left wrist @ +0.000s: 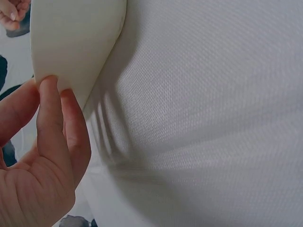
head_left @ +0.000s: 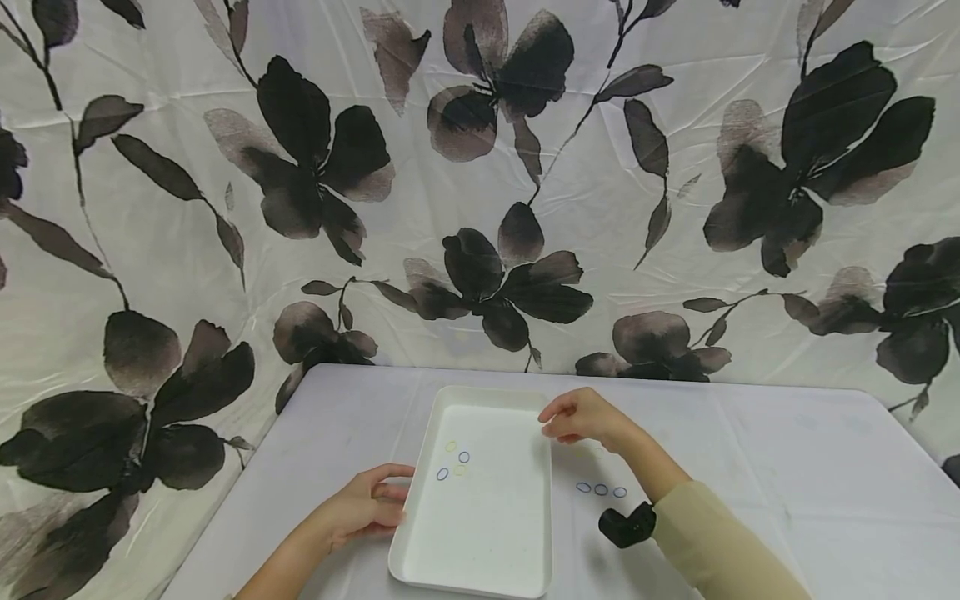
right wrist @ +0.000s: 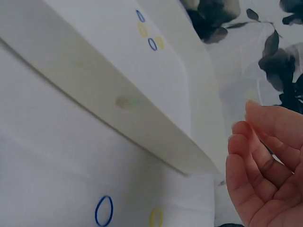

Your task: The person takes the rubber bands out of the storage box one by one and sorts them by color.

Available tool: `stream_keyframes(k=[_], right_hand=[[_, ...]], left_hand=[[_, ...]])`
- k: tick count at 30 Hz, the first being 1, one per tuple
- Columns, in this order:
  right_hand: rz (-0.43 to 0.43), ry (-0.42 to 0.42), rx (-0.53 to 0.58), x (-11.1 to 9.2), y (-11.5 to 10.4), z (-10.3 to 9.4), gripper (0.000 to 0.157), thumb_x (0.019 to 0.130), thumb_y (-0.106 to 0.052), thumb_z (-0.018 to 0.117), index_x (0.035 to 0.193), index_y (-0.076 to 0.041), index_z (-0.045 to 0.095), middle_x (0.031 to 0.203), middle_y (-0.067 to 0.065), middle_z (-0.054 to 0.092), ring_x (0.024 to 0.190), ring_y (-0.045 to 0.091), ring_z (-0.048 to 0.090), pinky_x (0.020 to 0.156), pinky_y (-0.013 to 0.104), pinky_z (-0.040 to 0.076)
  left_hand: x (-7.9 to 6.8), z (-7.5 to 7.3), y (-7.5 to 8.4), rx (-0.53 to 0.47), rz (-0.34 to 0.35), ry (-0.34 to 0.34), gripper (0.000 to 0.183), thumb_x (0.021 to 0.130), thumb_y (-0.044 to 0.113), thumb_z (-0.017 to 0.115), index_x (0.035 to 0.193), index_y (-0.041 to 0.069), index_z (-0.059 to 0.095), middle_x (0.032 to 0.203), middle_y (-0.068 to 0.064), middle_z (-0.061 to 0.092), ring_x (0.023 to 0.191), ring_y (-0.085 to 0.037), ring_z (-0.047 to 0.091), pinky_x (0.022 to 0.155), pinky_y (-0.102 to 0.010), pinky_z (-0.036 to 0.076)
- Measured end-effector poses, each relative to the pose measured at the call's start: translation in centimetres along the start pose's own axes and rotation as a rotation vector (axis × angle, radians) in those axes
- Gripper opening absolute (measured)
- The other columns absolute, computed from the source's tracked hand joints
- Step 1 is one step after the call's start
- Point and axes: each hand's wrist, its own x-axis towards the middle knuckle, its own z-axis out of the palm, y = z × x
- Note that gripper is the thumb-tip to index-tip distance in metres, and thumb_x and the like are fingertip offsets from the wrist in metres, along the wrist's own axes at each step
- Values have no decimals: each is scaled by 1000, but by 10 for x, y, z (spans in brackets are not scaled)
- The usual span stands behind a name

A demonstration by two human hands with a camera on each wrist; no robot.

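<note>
A white tray (head_left: 487, 533) stands lengthwise on the table. My left hand (head_left: 367, 504) grips its left side; in the left wrist view, fingertips (left wrist: 49, 94) touch the outer wall and the thumb meets the rim. Beside the tray's far right edge is my right hand (head_left: 588, 417), thumb and fingertips drawn together. A faint yellow ring (right wrist: 251, 96) seems to show at those tips, though blurred. Inside the tray, left of centre, lie two thin blue rings (head_left: 464, 457) and two yellow rings (head_left: 451, 447).
Three blue rings (head_left: 602, 490) lie in a row right of the tray. A yellow ring (right wrist: 156, 218) is near them in the right wrist view. White cloth covers the table (head_left: 750, 467). Behind hangs a floral curtain (head_left: 645, 208). Something black (head_left: 628, 525) sits against the right sleeve.
</note>
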Motion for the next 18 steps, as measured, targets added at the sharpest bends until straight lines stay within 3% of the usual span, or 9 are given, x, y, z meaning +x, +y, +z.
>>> stream_keyframes(k=[18], right_hand=[[-4,-49,31,19,-9,46,19,76,0,72,93,8,67,67,1,63,60,12,58,59,26,52]], left_hand=[[-1,1,1,10,3,4,67,76,-6,67,135,-4,37,105,-13,61,81,-19,62,66,-31,54]])
